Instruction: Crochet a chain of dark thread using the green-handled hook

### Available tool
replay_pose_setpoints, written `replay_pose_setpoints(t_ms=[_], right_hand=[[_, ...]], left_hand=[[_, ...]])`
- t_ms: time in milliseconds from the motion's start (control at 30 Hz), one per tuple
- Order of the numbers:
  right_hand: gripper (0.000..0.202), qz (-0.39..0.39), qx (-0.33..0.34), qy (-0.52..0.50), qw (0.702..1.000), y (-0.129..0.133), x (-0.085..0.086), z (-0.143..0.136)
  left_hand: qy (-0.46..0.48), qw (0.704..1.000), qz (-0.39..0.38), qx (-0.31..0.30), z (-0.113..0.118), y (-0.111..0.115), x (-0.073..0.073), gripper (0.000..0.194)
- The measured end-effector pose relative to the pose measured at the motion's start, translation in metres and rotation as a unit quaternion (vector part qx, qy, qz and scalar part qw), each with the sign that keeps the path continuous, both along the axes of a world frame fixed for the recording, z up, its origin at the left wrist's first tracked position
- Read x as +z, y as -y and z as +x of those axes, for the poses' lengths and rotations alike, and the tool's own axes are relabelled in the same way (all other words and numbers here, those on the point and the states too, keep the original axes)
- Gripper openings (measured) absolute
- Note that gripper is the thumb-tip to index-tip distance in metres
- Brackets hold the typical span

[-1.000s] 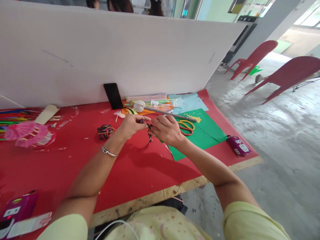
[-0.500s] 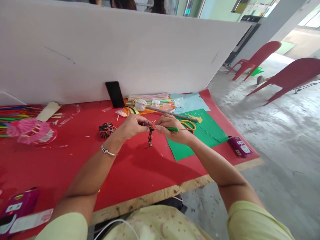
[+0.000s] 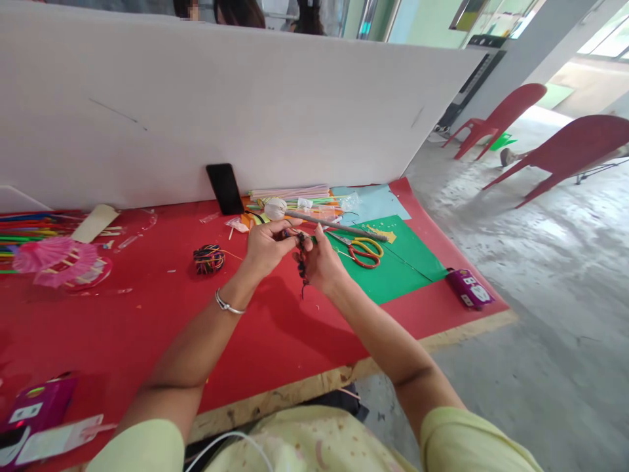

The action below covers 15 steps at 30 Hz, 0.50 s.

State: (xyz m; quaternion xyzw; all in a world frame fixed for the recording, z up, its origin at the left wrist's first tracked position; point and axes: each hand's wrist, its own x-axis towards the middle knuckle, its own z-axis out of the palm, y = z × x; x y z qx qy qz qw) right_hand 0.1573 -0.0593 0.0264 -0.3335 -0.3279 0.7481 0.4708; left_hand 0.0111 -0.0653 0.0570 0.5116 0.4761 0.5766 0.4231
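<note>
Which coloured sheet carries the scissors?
The green sheet, the one nearest the right hand: the yellow-and-red-handled scissors lie on it. The light blue sheet lies farther back, by the white board, without scissors.

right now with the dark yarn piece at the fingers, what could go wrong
The thin strand running from the yarn ball toward the left hand, which pinches the yarn piece, could snag or drag the ball along. The scissors lie with their blades toward the right hand, so a careless sweep might nick it. The phone only leans against the white board, so a knock could topple it.
</note>
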Motion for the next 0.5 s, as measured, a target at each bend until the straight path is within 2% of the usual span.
replay_pose_setpoints(t_ms=[67, 133, 233, 300, 367, 500], right_hand=[[0.071, -0.036, -0.026, -0.020, 0.999, 0.001, -0.001, -0.010], [0.068, -0.045, -0.046, -0.048, 0.997, 0.003, 0.001, -0.019], [0.069, -0.035, -0.057, -0.098, 0.993, 0.007, 0.003, -0.032], [0.072, -0.020, -0.061, -0.120, 0.991, 0.008, 0.001, -0.038], [0.072, 0.013, -0.067, -0.117, 0.991, 0.006, -0.002, -0.038], [0.067, 0.142, -0.062, 0.001, 0.988, -0.006, -0.006, -0.012]], left_hand=[[-0.084, 0.993, 0.046, 0.066, 0.005, 0.002, -0.005, 0.038], [-0.133, 0.983, 0.078, 0.102, 0.009, 0.005, -0.008, 0.038], [-0.067, 0.990, 0.052, 0.114, 0.013, 0.005, -0.006, 0.039], [0.030, 0.996, 0.006, 0.088, 0.010, 0.003, 0.001, 0.041], [0.104, 0.994, -0.027, 0.036, 0.003, 0.001, 0.010, 0.042], [0.116, 0.982, -0.120, -0.092, -0.022, 0.003, 0.028, 0.043]])
